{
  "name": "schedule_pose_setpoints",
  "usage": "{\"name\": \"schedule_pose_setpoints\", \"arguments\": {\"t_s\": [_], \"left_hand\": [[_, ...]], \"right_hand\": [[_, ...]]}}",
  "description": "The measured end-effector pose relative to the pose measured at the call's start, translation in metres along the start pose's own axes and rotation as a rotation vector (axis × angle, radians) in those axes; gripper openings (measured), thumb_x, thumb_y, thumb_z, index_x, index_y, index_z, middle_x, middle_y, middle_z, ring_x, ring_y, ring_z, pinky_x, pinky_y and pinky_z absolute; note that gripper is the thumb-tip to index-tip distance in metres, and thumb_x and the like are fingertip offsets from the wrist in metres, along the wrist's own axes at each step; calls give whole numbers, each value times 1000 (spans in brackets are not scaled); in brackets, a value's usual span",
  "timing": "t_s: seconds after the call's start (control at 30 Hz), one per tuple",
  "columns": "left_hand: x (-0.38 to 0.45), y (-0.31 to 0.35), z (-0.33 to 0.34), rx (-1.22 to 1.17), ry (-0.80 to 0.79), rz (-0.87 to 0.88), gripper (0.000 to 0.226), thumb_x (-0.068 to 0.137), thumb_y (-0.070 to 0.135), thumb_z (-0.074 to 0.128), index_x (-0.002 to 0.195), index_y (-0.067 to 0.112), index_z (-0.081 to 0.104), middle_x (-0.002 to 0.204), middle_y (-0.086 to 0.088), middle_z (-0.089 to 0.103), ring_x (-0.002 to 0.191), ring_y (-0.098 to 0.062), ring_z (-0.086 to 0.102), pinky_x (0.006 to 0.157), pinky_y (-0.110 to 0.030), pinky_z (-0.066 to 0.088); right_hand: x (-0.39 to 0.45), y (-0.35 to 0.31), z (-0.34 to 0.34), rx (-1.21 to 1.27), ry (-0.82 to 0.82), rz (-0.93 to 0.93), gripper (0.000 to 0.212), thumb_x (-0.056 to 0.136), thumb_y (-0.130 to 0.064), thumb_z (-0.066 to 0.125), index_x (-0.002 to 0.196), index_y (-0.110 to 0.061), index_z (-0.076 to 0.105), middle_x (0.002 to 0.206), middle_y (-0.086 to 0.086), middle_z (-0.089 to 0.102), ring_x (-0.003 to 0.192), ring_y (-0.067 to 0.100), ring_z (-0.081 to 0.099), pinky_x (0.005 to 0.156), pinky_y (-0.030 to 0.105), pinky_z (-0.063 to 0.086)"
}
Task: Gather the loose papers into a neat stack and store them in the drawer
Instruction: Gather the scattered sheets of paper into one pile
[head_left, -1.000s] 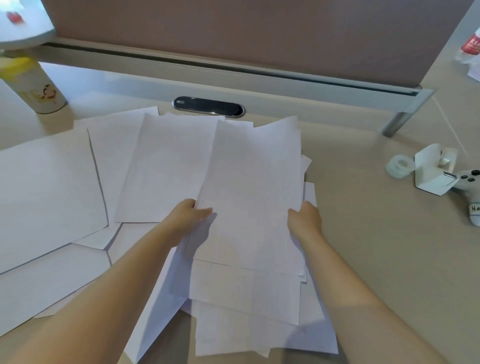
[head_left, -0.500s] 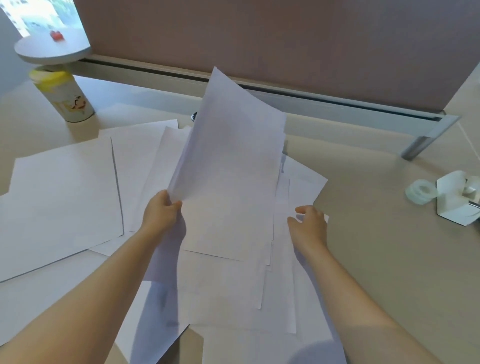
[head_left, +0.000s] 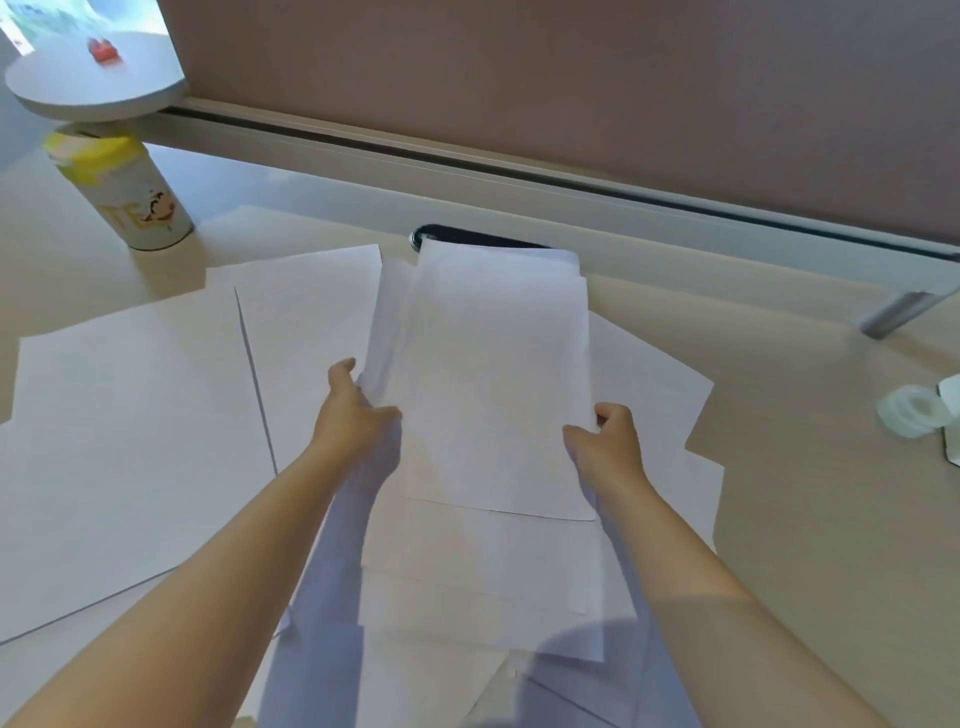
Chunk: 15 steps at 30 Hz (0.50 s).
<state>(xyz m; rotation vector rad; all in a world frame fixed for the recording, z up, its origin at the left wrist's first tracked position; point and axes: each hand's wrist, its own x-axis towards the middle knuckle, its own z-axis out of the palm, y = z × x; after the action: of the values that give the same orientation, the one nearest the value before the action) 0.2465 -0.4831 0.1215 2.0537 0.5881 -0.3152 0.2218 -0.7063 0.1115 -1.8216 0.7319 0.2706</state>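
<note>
White loose papers lie spread over the beige desk (head_left: 810, 519). A partly gathered bundle of sheets (head_left: 493, 384) sits in the middle, its far end reaching the desk's cable slot. My left hand (head_left: 353, 410) grips the bundle's left edge, fingers curled under it. My right hand (head_left: 608, 441) pinches its right edge. More sheets lie flat to the left (head_left: 135, 431), to the right (head_left: 660, 395) and under my forearms (head_left: 467, 597). No drawer is in view.
A white and yellow cup (head_left: 124, 192) stands at the far left under a round white shelf (head_left: 93, 78). A black cable slot (head_left: 467, 236) lies behind the papers. A tape roll (head_left: 909, 410) sits at the right edge. A brown partition closes the back.
The sheet that my left hand had lifted upright has come down onto the central pile. Both hands now hold the bundle's sides, and the view has shifted slightly right.
</note>
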Motion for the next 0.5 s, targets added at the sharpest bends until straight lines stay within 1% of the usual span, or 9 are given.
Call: {"name": "schedule_pose_setpoints", "arguments": {"t_s": [0.03,0.1,0.13,0.17,0.2,0.27,0.37,0.43,0.5], "left_hand": [[-1,-1,5,40,-27,-1,61,83,10,60,135,5,30,125,-21,52,110,-38,54,83,-38,44],[-2,-2,10,147,-57,16,31,84,12,59,110,1,48,98,-16,56,92,-31,54,73,-36,42],[-3,-1,7,200,-61,33,14,86,13,56,93,3,50,85,-11,53,85,-28,50,68,-33,38],[-3,0,3,243,-66,57,14,87,14,54,79,6,47,77,-8,49,83,-27,48,66,-31,35],[-2,0,1,280,-75,72,20,88,15,52,73,7,43,74,-8,48,82,-27,47,66,-30,34],[2,-1,-4,310,-102,78,20,90,16,51,73,7,43,78,-10,48,84,-27,47,71,-31,35],[1,0,-6,334,-156,60,13,90,14,50,80,5,47,88,-14,51,94,-32,51,81,-37,40],[-4,4,-2,360,-190,59,16,89,14,51,97,0,54,103,-21,56,107,-36,54,89,-39,42],[-11,8,5,335,-248,57,17,89,13,51,101,1,55,98,-15,59,103,-33,54,88,-37,42]], "right_hand": [[-1,1,1,10,-17,-5,23,74,-10,54,94,-20,49,90,-3,57,78,20,56,79,37,48],[-1,3,1,8,-50,3,30,76,-10,54,104,-17,47,87,-7,56,81,22,58,82,40,49],[-5,1,0,9,-36,8,35,76,-12,54,110,-16,45,92,-5,57,87,24,58,83,41,49],[-7,0,-3,-13,1,1,39,77,-13,53,115,-18,44,102,-2,58,96,26,56,86,40,47],[-5,-1,-7,-88,60,8,47,79,-15,53,125,-18,42,117,2,56,108,29,53,92,41,44],[-5,-3,-18,-308,204,62,59,81,-18,54,136,-14,35,140,8,42,127,32,39,101,44,37],[-6,5,-31,-325,241,132,65,80,-17,54,140,-10,29,145,12,35,132,34,32,105,46,35],[-6,13,-36,-274,184,89,63,81,-18,54,139,-12,31,143,10,38,131,34,32,105,44,34],[-3,19,-37,-178,131,35,49,74,-19,56,123,-20,47,120,4,51,112,30,46,95,40,38]]}}
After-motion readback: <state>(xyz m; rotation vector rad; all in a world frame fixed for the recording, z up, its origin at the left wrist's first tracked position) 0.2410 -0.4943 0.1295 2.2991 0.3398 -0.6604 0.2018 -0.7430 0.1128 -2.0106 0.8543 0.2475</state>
